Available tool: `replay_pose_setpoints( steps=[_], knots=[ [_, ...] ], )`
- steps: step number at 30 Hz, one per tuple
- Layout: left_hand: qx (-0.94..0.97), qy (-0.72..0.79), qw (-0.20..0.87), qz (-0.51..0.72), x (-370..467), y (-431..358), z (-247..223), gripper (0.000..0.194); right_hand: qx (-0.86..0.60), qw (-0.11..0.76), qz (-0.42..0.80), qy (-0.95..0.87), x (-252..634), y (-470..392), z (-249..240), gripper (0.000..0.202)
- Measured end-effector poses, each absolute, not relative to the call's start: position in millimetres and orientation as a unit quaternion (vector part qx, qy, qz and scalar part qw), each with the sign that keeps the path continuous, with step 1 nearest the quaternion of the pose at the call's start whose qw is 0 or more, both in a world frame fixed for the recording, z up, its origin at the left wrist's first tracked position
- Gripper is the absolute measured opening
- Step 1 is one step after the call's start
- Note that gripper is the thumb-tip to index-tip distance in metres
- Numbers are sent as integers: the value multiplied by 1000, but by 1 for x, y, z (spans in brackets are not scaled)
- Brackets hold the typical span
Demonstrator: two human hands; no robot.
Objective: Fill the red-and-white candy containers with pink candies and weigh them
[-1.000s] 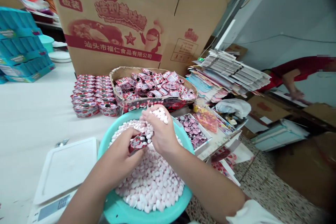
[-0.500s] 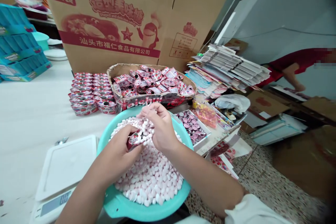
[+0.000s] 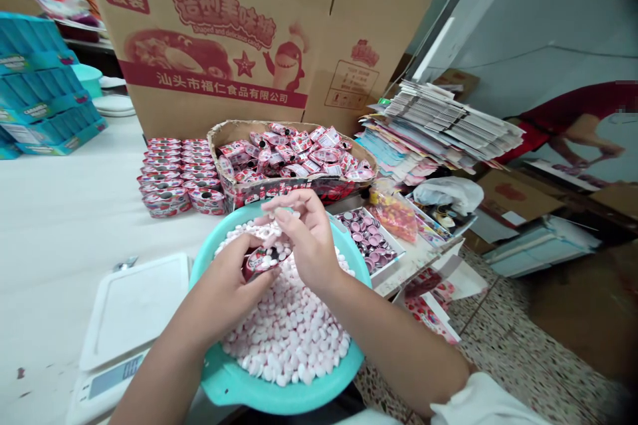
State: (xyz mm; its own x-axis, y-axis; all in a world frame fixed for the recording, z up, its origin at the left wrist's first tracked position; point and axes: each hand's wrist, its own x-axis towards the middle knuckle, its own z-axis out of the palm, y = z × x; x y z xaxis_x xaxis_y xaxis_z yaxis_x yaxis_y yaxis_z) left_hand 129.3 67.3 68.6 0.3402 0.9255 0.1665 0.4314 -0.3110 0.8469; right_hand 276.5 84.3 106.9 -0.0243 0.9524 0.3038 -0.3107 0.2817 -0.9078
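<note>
My left hand (image 3: pixel 230 279) is wrapped round a small red printed candy tin (image 3: pixel 254 264), its opening tilted up toward my right hand. White candies lie at the tin's mouth. Close above it, my right hand (image 3: pixel 313 242) is cupped with curled fingers, and a few white candies show between thumb and fingertips. Both hands are over a turquoise basin (image 3: pixel 279 405) filled with small white and pale pink candies (image 3: pixel 286 345).
Left of the basin is a white scale (image 3: pixel 137 305). Behind stand stacked tins (image 3: pixel 167 202) and a cardboard tray (image 3: pixel 299 187) of loose tins. A box of pink lids (image 3: pixel 369 239) sits at right, near stacked cardboard sheets (image 3: pixel 448 126). A co-worker in red (image 3: pixel 558 116) bends farther back.
The candies pouring between my right hand and the tin have thinned to a few. My right fingers have opened a little. The co-worker's hands have come together; the view has shifted slightly.
</note>
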Motion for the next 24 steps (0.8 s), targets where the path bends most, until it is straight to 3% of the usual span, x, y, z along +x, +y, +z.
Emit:
replay_pose_setpoints(
  steps=[3,8,12,24],
  knots=[
    [731,454,366,355,129,67,71,24,-365,589,405,-597,287,84,111,17],
    [713,473,371,360,129,66,73,26,-445,397,249,-763,311,76,118,13],
    [694,494,375,366,129,66,73,29,-482,329,200,-787,323,66,106,17],
    [729,472,364,337,130,68,73,24,-416,371,200,-806,315,69,88,17]
  ],
)
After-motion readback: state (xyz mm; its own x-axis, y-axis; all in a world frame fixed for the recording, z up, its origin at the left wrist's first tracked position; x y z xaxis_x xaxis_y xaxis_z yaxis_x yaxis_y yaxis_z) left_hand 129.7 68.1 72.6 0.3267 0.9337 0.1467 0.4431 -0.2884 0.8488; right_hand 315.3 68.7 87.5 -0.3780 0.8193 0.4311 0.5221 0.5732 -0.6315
